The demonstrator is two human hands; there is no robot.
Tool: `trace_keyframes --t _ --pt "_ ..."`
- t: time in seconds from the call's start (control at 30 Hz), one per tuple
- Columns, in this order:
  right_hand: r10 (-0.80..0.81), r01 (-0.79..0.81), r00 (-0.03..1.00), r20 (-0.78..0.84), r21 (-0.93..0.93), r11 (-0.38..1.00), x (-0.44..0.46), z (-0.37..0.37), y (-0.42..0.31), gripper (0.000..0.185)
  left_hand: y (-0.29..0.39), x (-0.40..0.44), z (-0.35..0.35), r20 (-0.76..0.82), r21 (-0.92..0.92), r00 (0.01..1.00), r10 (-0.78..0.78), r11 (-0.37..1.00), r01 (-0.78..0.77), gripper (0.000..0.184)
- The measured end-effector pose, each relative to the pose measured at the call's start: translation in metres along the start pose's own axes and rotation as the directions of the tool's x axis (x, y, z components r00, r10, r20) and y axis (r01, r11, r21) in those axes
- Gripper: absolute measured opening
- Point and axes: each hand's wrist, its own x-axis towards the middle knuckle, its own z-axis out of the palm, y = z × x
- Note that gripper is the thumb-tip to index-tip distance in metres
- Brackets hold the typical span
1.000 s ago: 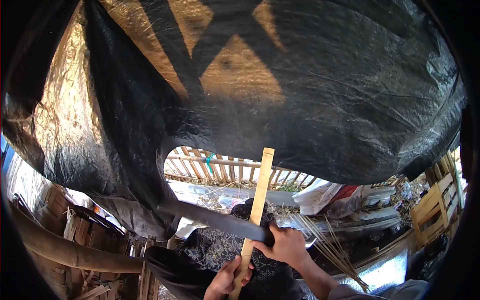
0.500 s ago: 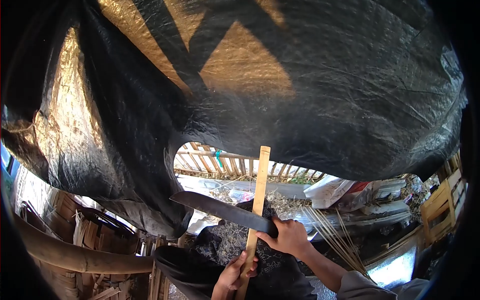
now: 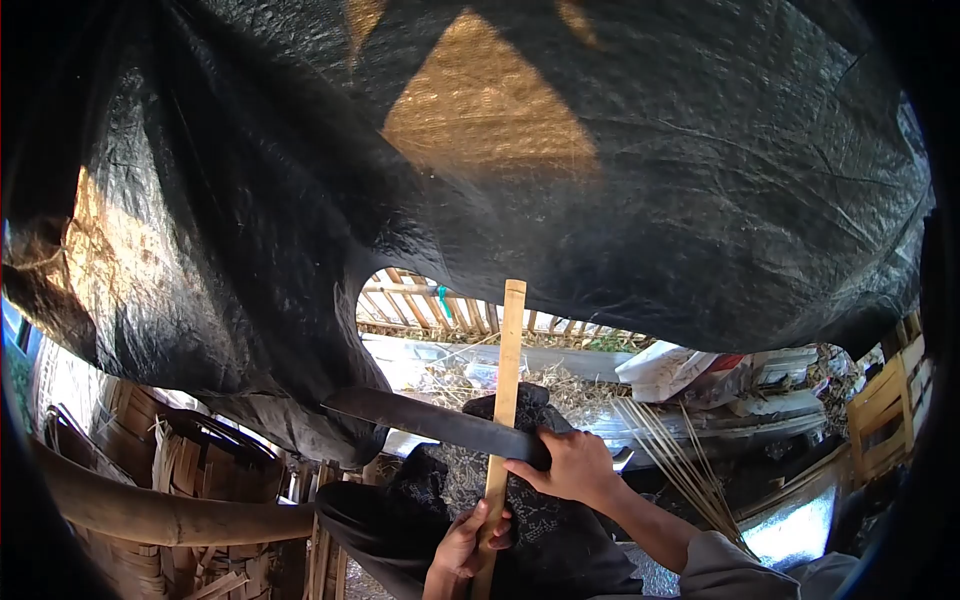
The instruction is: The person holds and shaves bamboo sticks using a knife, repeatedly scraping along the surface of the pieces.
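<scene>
A long pale bamboo strip (image 3: 508, 365) stands nearly upright over my lap, its top end near the hanging tarp. My left hand (image 3: 468, 540) is wrapped round its lower part. My right hand (image 3: 572, 466) grips a wide, dark machete (image 3: 440, 422) close to the blade's base; the handle is hidden in the hand. The blade points left and crosses the strip just above my left hand, lying against or very near it. Patterned dark cloth (image 3: 450, 480) covers my lap below.
A black tarp (image 3: 640, 200) hangs across the top and left. A thick bamboo pole (image 3: 180, 515) and woven baskets (image 3: 215, 455) are at the lower left. Thin sticks (image 3: 690, 465) lie at the right, near a wooden frame (image 3: 882, 420). A slatted fence (image 3: 410, 305) stands behind.
The strip's top has shifted left and now leans less. The machete stays across the strip, with its tip slightly lower than half a second ago. Both hands keep their hold; the camera view has shifted.
</scene>
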Motion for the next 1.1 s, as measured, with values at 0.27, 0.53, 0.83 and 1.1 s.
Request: trace_keyframes --t 0.27,0.53,0.83,1.1 --pt "-0.001 0.002 0.999 0.042 -0.035 0.999 0.005 -0.005 -0.007 0.054 0.004 -0.005 0.016 -0.117 0.101 0.989 0.092 0.992 -0.08 0.043" --pt "0.08 -0.061 0.967 0.243 -0.087 0.994 -0.006 -0.027 -0.016 0.071 -0.005 0.002 0.03 -0.148 0.584 0.868 0.474 0.751 -0.31 0.038" --pt "0.177 -0.188 0.959 0.222 0.026 0.982 -0.048 -0.035 -0.018 0.072 -0.005 0.0 0.032 -0.127 0.58 0.881 0.455 0.755 -0.306 0.04" --pt "0.137 -0.138 0.974 0.182 -0.01 0.99 -0.052 -0.033 -0.014 0.064 -0.007 0.002 0.033 -0.043 0.561 0.883 0.467 0.743 -0.365 0.038"
